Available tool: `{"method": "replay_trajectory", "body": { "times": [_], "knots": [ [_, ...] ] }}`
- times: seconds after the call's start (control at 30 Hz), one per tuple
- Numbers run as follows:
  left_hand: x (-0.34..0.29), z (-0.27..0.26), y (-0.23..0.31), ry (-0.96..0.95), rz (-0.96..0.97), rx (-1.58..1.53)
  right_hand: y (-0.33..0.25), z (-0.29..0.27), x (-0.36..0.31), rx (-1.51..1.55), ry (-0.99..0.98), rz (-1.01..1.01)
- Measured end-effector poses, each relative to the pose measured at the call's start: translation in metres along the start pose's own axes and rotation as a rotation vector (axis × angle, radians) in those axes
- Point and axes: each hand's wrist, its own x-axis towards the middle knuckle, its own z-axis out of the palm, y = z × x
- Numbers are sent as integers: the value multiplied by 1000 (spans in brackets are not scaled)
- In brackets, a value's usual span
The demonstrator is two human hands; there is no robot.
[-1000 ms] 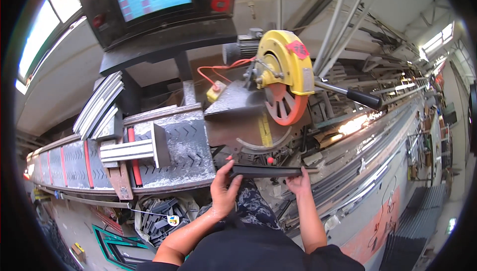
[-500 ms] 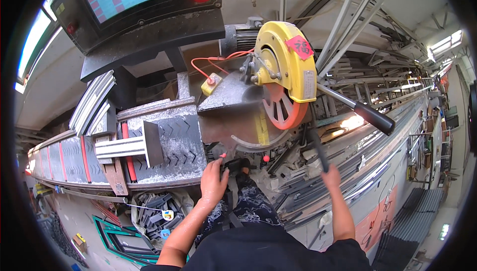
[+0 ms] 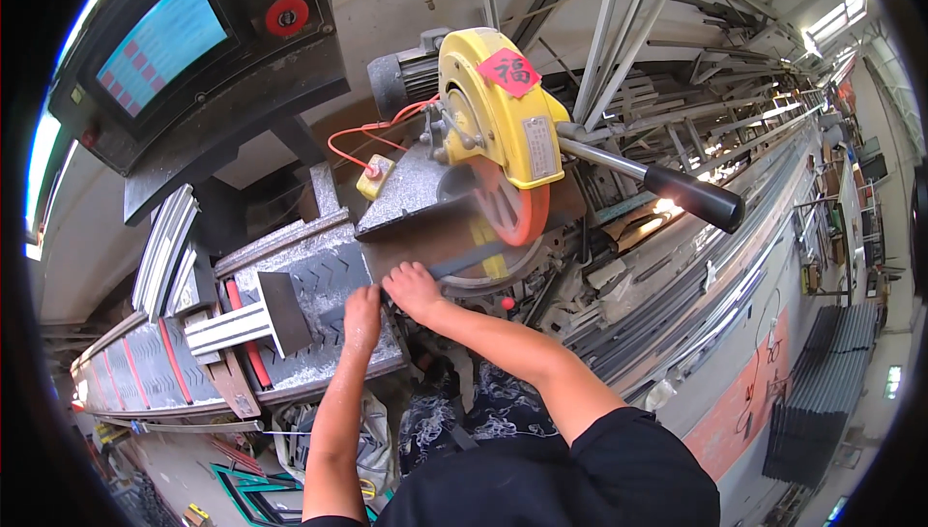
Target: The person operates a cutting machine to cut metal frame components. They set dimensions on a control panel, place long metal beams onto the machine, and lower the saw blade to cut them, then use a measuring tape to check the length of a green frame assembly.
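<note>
Both hands [image 3: 387, 303] press dark profile [image 3: 464, 261] (under saw [image 3: 493, 155]).

Daylit workshop, evenly bright at centre. Light enters through a window strip [image 3: 39, 189] at nine o'clock and skylights [image 3: 836, 19] at two o'clock, both overexposed. Glare marks the metal profiles [image 3: 667, 206] at three o'clock. Fisheye distortion bends straight edges; a black vignette rings the frame. Focus is sharp centrally, softer outward.
</note>
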Motion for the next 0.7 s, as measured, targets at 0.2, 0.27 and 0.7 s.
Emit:
{"method": "replay_trajectory", "body": {
  "times": [0.2,0.27,0.7],
  "knots": [
    [42,7,-73,52,20,228,-7,-51,-33,224,92,26],
    [54,13,-87,-11,-47,335,2,-57,-72,265,-60,116],
    [84,35,-94,93,-93,386,38,-147,-181,324,-289,434]
  ]
}}
